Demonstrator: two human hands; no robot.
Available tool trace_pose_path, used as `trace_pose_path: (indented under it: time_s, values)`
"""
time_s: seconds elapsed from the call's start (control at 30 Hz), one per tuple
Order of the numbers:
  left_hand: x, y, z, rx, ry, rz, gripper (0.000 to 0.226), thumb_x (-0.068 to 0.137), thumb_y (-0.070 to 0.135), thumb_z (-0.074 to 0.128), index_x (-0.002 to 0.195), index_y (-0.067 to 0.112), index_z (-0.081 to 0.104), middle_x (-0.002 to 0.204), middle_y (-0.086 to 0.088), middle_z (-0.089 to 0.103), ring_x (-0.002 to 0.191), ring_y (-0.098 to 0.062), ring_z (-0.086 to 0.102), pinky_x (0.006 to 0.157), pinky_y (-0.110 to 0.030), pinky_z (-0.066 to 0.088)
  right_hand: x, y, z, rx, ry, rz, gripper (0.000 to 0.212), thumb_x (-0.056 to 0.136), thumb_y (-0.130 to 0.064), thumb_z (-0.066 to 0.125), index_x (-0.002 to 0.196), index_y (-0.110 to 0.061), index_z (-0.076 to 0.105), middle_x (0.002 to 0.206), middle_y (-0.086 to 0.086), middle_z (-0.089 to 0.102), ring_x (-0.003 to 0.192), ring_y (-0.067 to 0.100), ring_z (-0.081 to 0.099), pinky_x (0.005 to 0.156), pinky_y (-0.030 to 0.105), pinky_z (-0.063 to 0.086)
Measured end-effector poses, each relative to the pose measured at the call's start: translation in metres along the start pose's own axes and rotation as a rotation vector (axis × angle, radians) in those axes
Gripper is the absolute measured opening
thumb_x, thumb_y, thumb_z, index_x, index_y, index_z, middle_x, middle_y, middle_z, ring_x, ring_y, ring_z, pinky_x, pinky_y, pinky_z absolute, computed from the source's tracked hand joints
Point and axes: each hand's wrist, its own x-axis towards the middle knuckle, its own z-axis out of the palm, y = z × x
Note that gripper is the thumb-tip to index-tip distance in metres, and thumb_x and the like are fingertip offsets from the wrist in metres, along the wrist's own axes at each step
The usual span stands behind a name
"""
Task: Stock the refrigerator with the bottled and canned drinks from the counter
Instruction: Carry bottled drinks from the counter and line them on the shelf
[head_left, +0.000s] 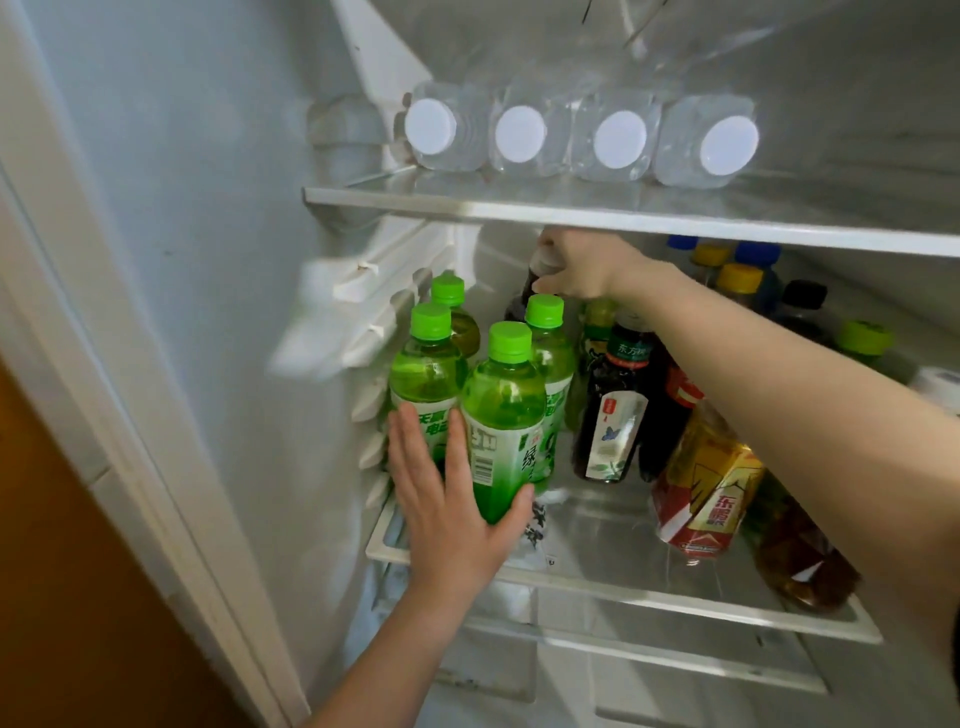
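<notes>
Head view: left hand (452, 499), fingers straight, is pressing against green bottles (501, 410) on shelf (649, 592); right hand (582, 270) is gripping dark bottle (516, 307) by its neck.

Soft dim light, blurred edges

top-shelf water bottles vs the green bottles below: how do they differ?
Pose: the water bottles lie on their sides, caps toward the camera; the green bottles stand upright.
Look: water bottles are clear with white caps; green bottles hold green liquid, with green caps and labels.
Contact: the left hand rests flat against the green bottles; no hand touches the water bottles.
Shared: four of each in view, all capped.
</notes>
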Motion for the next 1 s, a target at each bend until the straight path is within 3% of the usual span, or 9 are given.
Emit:
trace_pose_path:
  time_s: [0.03,0.1,0.17,0.23,0.4,0.63,0.73,0.9,1.0]
  values:
    - [0.0,0.0,0.001,0.003,0.0,0.002,0.097,0.074,0.061,0.056,0.149,0.019,0.012,0.158,-0.015,-0.006,0.146,-0.034,-0.002,0.118,-0.045,0.005,-0.007,0.002,-0.002,0.036,0.054,0.0,0.021,0.085,-0.02,0.065,0.083,-0.008,0.047,0.079,0.002,0.047,0.083,0.023,0.048,0.068,0.028,0.032]
    - [0.0,0.0,0.001,0.011,-0.003,0.007,0.096,0.075,0.062,0.056,0.149,0.02,0.011,0.157,-0.016,-0.006,0.146,-0.034,-0.003,0.118,-0.045,0.004,-0.022,0.004,-0.007,0.046,0.157,-0.002,0.032,0.086,-0.023,0.065,0.103,0.002,0.053,0.093,0.012,0.054,0.095,0.029,0.052,0.076,0.028,0.032]
    - [0.0,-0.001,0.001,0.01,-0.007,0.009,0.095,0.075,0.061,0.056,0.149,0.019,0.013,0.157,-0.016,-0.006,0.146,-0.034,-0.003,0.118,-0.046,0.005,-0.035,0.005,-0.01,0.017,0.233,-0.009,0.045,0.087,-0.029,0.064,0.121,-0.001,0.052,0.118,0.015,0.057,0.113,0.029,0.051,0.086,0.028,0.034]
    - [0.0,0.0,0.001,0.005,-0.012,0.009,0.094,0.076,0.061,0.056,0.148,0.016,0.016,0.157,-0.017,-0.005,0.146,-0.035,-0.003,0.117,-0.048,0.006,-0.048,0.005,-0.013,0.01,0.293,-0.017,0.052,0.087,-0.032,0.064,0.129,-0.007,0.048,0.13,0.014,0.054,0.121,0.028,0.047,0.092,0.028,0.033]
    - [0.0,-0.001,0.0,0.0,-0.011,0.014,0.092,0.076,0.062,0.055,0.147,0.015,0.02,0.155,-0.019,-0.002,0.145,-0.035,-0.003,0.116,-0.05,0.009,-0.089,-0.001,-0.017,0.054,0.437,-0.065,0.054,0.081,-0.029,0.07,0.128,-0.011,0.051,0.128,0.01,0.056,0.12,0.029,0.05,0.096,0.034,0.04]
    - [0.0,-0.001,0.0,-0.006,-0.018,0.035,0.092,0.077,0.062,0.054,0.147,0.015,0.019,0.155,-0.021,-0.002,0.145,-0.036,-0.003,0.117,-0.05,0.008,-0.146,-0.007,-0.001,0.05,0.63,-0.096,0.046,0.083,-0.024,0.069,0.123,-0.008,0.052,0.116,0.01,0.058,0.105,0.023,0.056,0.079,0.039,0.05]
    - [0.001,0.001,-0.002,-0.001,-0.025,0.03,0.092,0.076,0.062,0.053,0.147,0.014,0.02,0.155,-0.021,-0.002,0.144,-0.038,0.0,0.116,-0.05,0.009,-0.167,-0.008,0.003,0.012,0.716,-0.108,0.043,0.084,-0.022,0.069,0.121,-0.006,0.054,0.117,0.009,0.058,0.105,0.018,0.055,0.075,0.029,0.049]
    - [0.001,0.002,-0.004,0.005,0.017,0.098,0.086,0.079,0.059,0.053,0.143,0.01,0.023,0.151,-0.024,0.005,0.141,-0.045,0.008,0.114,-0.054,0.015,-0.208,-0.016,0.004,0.03,0.878,-0.105,0.042,0.083,-0.017,0.071,0.117,0.002,0.056,0.118,0.016,0.06,0.112,0.016,0.049,0.094,0.01,0.036]
    - [0.001,0.002,-0.003,-0.015,0.034,0.087,0.087,0.077,0.057,0.056,0.142,0.008,0.027,0.151,-0.024,0.007,0.14,-0.045,0.011,0.112,-0.056,0.019,-0.235,-0.024,-0.003,0.077,0.948,-0.076,0.044,0.083,-0.021,0.07,0.117,0.003,0.057,0.115,0.015,0.06,0.111,0.015,0.05,0.096,0.004,0.032]
